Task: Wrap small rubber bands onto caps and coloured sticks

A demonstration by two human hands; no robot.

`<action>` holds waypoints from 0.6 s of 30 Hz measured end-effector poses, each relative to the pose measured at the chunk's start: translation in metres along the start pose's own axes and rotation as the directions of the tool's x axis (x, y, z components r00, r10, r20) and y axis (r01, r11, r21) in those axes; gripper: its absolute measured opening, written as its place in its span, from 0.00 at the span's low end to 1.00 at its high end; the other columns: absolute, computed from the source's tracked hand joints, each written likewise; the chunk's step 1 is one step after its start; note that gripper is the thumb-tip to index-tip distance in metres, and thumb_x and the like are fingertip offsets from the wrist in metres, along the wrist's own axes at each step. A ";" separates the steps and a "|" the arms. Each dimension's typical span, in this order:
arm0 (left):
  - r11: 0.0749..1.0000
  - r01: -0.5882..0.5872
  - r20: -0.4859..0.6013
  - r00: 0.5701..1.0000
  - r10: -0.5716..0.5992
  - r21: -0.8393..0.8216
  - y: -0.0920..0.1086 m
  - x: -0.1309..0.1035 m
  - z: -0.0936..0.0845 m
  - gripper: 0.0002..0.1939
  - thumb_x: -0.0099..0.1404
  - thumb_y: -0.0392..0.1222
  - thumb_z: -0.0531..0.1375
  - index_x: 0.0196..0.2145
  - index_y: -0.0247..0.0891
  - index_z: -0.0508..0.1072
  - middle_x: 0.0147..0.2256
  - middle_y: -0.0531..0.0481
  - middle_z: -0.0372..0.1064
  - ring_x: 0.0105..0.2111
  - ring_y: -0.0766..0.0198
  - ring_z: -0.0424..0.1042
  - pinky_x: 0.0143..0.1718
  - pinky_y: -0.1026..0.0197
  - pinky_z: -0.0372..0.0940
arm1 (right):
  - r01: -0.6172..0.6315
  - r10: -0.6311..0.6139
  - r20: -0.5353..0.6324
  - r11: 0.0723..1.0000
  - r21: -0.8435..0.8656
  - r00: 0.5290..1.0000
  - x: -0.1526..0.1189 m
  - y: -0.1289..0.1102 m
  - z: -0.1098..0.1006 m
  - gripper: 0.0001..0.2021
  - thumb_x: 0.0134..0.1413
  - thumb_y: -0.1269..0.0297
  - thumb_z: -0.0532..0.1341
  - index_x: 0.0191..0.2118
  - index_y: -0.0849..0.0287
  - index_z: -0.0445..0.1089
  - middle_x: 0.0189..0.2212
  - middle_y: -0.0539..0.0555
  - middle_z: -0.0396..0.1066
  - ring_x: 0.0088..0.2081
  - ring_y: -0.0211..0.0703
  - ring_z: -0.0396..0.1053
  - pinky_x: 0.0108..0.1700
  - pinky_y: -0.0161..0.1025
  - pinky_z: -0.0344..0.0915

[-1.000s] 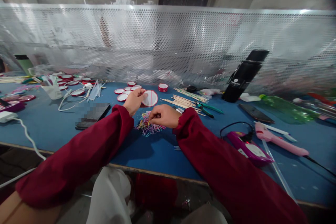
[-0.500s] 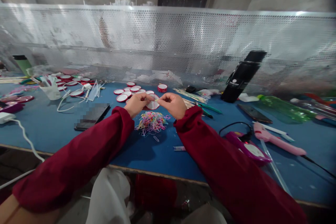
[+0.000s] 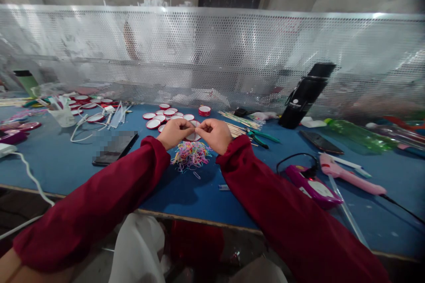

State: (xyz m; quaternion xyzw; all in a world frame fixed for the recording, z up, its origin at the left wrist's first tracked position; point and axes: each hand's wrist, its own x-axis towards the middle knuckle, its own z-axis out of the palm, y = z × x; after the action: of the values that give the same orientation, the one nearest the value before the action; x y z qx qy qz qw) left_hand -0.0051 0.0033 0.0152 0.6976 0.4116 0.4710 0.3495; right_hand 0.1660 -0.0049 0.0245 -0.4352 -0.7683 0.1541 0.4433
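Note:
My left hand [image 3: 175, 133] and my right hand [image 3: 217, 135] meet at the fingertips over the middle of the table, both closed in a pinch. Whatever lies between the fingertips is too small and hidden to name. Just behind and below them is a round white disc with a red rim [image 3: 193, 136], partly covered by the fingers. Nearer to me lies a heap of thin, many-coloured clip-like loops [image 3: 191, 155]. One pale loop shaped like a paper clip [image 3: 197, 175] lies apart, in front of the heap.
Several red-rimmed white discs [image 3: 153, 123] lie behind my left hand. A red roll [image 3: 204, 111], thin sticks [image 3: 237, 131] and green-handled pliers [image 3: 265, 136] lie beyond the right. A dark phone [image 3: 116, 148], pink glue gun [image 3: 352, 176] and purple power strip [image 3: 314, 185] flank my arms.
My hands have come closer, and their fingertips now touch. A small yellowish bit seen at the right fingertips before is now hidden. The view has shifted slightly.

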 end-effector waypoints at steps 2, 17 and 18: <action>0.986 -0.068 -0.052 0.996 0.076 0.153 -0.002 0.002 -0.003 0.06 0.54 0.40 0.63 0.25 0.33 0.74 0.23 0.51 0.68 0.23 0.70 0.65 0.24 0.67 0.61 | 0.017 -0.026 0.050 0.986 0.166 0.998 0.000 -0.004 -0.001 0.07 0.46 0.61 0.63 0.25 0.59 0.70 0.23 0.49 0.69 0.27 0.36 0.63 0.32 0.36 0.59; 0.997 -0.045 0.008 0.999 0.045 -0.058 0.001 -0.001 0.002 0.08 0.57 0.42 0.62 0.29 0.33 0.74 0.26 0.50 0.69 0.24 0.70 0.65 0.27 0.65 0.63 | 0.091 -0.155 0.107 0.887 0.453 0.982 0.001 -0.012 -0.016 0.28 0.49 0.57 0.65 0.57 0.47 0.65 0.42 0.51 0.72 0.24 0.34 0.67 0.30 0.40 0.69; 0.996 -0.061 0.005 0.998 0.061 -0.063 -0.001 -0.001 0.002 0.06 0.58 0.39 0.61 0.31 0.34 0.74 0.28 0.49 0.70 0.25 0.69 0.66 0.28 0.65 0.63 | 0.142 -0.178 0.066 0.919 0.368 0.982 0.001 -0.012 -0.020 0.29 0.48 0.57 0.66 0.58 0.47 0.64 0.45 0.52 0.72 0.26 0.36 0.69 0.33 0.43 0.70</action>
State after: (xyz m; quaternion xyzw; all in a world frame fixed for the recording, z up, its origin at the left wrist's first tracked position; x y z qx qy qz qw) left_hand -0.0035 0.0026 0.0138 0.7001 0.3739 0.4917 0.3581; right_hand 0.1754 -0.0135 0.0438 -0.2736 -0.7808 0.2773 0.4885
